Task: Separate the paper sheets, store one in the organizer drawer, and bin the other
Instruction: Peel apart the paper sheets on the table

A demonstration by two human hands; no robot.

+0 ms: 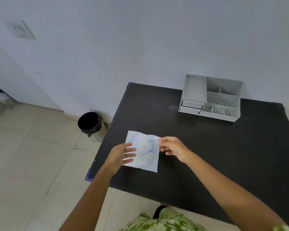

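A crumpled white paper sheet [144, 150] with faint blue marks lies on the black table [207, 147] near its left edge. My left hand [122, 154] rests flat on the paper's left side, fingers spread. My right hand [171, 147] pinches the paper's upper right corner between thumb and fingers. Whether a second sheet lies beneath cannot be told. The grey desk organizer [210, 97], with two small shut drawers [191, 106] at its lower left, stands at the table's far edge against the wall. A black-lined bin [91, 125] stands on the floor left of the table.
A pale wall runs behind the table. The beige tiled floor [32, 155] spreads to the left. A patterned green garment [163, 222] shows at the bottom edge, close to the table's near side.
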